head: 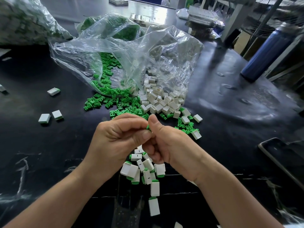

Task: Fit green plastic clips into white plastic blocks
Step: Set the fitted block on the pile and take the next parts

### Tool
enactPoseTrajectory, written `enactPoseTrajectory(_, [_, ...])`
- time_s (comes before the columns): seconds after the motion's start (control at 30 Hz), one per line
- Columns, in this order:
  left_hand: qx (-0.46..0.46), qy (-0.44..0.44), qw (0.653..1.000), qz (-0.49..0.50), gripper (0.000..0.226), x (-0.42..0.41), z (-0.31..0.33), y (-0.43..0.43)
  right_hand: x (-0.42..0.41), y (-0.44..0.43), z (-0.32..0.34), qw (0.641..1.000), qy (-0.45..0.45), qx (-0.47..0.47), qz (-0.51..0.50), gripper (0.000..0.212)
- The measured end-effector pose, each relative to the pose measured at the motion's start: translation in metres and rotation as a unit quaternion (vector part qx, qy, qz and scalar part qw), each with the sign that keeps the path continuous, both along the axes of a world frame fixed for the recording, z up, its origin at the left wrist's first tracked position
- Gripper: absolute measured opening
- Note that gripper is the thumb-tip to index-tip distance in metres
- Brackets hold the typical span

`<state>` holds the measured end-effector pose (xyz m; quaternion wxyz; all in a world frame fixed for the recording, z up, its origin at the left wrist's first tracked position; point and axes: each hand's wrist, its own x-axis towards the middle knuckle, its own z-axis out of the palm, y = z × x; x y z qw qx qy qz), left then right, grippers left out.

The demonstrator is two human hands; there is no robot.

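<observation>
My left hand (115, 139) and my right hand (166, 142) meet above the black table, fingers curled together. Between their fingertips a green clip (147, 127) shows; whether a white block is held there is hidden by the fingers. Loose green clips (115, 97) spill from a clear plastic bag (125, 51) just beyond my hands. Loose white blocks (161, 101) lie in a heap to their right. Below my hands lies a pile of white blocks with green clips fitted (146, 171).
Three fitted blocks (49, 117) lie scattered on the left of the black table (230, 112). A blue bottle (266, 51) stands at the right. A dark tray edge (279, 158) sits at the right. Another filled bag (24, 22) lies at the back left.
</observation>
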<state>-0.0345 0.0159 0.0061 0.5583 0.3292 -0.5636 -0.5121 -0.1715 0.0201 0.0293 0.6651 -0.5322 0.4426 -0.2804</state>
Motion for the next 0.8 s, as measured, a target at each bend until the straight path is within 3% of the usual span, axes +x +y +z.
enactPoseTrajectory(0.37, [0.024, -0.049, 0.998, -0.015, 0.032, 0.002, 0.0008, -0.0017, -0.0019, -0.0018, -0.0016, 0.999, 0.001, 0.046, -0.001, 0.051])
enactPoseTrajectory(0.57, [0.029, 0.006, 0.998, -0.056, 0.02, 0.0023, 0.0007, -0.0007, -0.0009, -0.0015, 0.0005, 0.998, -0.016, 0.054, 0.017, 0.05])
enactPoseTrajectory(0.8, [0.033, 0.006, 0.998, -0.044, 0.021, 0.0015, 0.0011, -0.0004, -0.0013, -0.0012, 0.0, 0.999, -0.01, 0.046, 0.013, 0.046])
